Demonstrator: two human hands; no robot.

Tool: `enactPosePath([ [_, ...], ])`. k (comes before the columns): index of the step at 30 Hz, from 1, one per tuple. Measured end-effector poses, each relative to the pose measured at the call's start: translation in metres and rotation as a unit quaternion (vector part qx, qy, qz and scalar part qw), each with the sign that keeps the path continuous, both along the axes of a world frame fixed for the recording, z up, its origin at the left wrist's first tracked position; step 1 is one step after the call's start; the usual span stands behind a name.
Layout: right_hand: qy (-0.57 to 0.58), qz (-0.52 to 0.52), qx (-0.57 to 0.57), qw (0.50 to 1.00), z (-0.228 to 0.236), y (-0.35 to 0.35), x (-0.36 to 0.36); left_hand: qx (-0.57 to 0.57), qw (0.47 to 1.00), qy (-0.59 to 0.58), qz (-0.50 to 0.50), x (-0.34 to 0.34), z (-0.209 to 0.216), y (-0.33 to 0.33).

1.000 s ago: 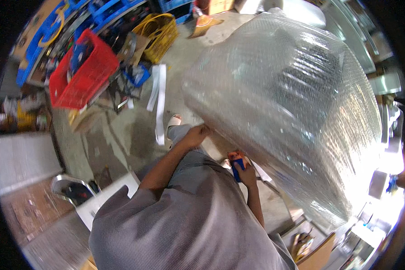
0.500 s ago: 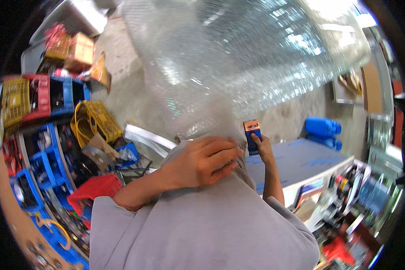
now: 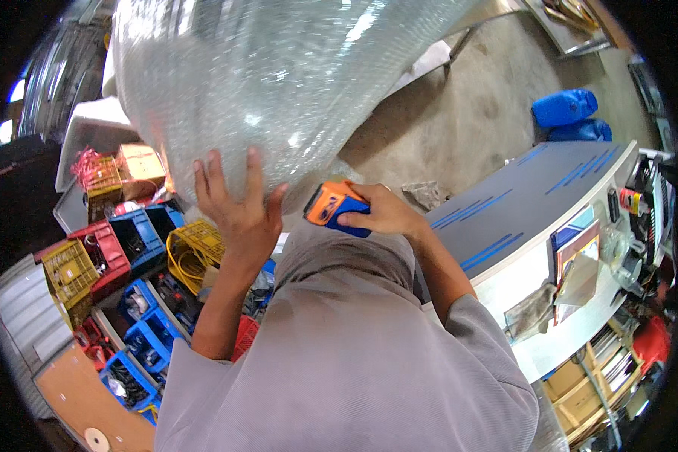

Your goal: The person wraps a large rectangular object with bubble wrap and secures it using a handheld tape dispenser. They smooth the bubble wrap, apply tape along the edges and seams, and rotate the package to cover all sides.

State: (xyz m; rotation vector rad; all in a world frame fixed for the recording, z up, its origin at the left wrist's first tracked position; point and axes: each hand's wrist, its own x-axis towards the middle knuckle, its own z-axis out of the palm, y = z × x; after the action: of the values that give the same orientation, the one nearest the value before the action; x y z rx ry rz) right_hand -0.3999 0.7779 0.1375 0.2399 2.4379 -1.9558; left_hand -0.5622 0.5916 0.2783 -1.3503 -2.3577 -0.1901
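Observation:
A big roll of clear bubble wrap [image 3: 226, 83] fills the upper left. My left hand [image 3: 241, 215] lies at its lower end with the fingers spread, seemingly touching the film. In front of my body, my right hand [image 3: 380, 215] is closed around a small blue-and-orange box-shaped item [image 3: 331, 202], thumb across its blue part. The orange end points up and left, toward the bubble wrap. What kind of item it is, I cannot make out.
A grey-topped table [image 3: 490, 211] with blue stripes stands on the right, papers and bottles along its side. Blue jugs [image 3: 565, 109] sit behind it. On the left are blue bins [image 3: 147, 331], a yellow basket [image 3: 200, 245] with yellow cord and a carton [image 3: 139, 167].
My view has turned, placing the bubble wrap further left. My left hand has moved up to the wrap, fingers spreading. My right hand has brought the blue-and-orange item inward, before my body.

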Motion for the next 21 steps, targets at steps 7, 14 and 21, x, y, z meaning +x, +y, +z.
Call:
enactPosePath([
  [7,-0.038,0.063,-0.048,0.996,0.021,0.009,-0.024,-0.028,0.999,0.040,0.006,0.005,-0.001,0.005],
  [14,-0.080,0.069,-0.027,0.994,0.017,0.012,-0.043,-0.038,0.998,0.029,0.033,0.011,-0.007,0.009],
  [21,-0.137,0.115,-0.049,0.983,0.003,0.011,-0.044,-0.024,0.999,0.030,0.013,0.012,-0.009,0.009],
])
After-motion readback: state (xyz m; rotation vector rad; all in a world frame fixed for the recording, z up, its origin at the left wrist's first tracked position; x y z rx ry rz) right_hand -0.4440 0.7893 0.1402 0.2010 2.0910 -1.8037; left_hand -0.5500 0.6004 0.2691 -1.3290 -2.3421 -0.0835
